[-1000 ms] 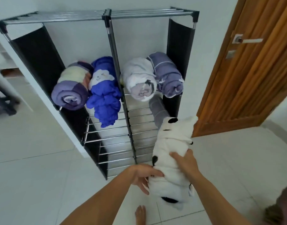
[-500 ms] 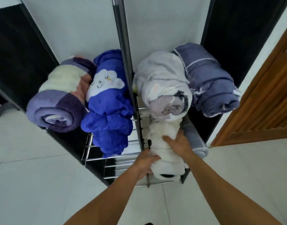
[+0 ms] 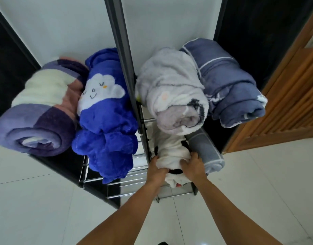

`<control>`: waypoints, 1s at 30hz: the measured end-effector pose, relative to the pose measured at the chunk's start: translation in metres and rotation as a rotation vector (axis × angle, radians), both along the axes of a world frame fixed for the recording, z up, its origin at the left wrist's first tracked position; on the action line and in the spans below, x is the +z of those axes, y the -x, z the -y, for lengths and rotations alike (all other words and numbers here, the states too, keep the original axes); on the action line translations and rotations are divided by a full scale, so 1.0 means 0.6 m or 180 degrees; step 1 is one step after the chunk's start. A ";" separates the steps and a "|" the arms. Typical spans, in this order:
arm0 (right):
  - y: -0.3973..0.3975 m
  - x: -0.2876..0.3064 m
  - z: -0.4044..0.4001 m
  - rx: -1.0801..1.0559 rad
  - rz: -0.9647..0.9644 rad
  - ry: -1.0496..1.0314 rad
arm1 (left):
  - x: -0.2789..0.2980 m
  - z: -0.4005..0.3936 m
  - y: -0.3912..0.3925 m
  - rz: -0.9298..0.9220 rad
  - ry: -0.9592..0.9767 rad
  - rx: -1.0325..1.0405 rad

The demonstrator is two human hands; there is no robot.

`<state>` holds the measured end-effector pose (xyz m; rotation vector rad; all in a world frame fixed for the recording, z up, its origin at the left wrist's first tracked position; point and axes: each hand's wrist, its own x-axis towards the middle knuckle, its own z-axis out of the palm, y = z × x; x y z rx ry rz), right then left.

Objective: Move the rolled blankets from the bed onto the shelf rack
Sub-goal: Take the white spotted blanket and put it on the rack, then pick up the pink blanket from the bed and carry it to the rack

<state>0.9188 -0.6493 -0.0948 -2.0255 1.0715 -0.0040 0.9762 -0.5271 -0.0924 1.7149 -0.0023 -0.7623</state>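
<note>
White blanket [image 3: 171,152]: sat deeper on the lower shelf [image 3: 177,192] than before.
Left hand [image 3: 156,167]: fingers gripped it.
Right hand [image 3: 192,166]: probably gripping too.

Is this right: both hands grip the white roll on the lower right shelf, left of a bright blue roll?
Not quite. In the head view, both the left hand and right hand grip the white roll, but its neighbour is a grey roll, not bright blue.
</note>
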 end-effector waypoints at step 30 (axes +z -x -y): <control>0.428 0.006 -0.137 -0.1216 -0.0594 -0.1007 | -0.006 -0.006 0.240 -0.0430 -0.1403 -0.2560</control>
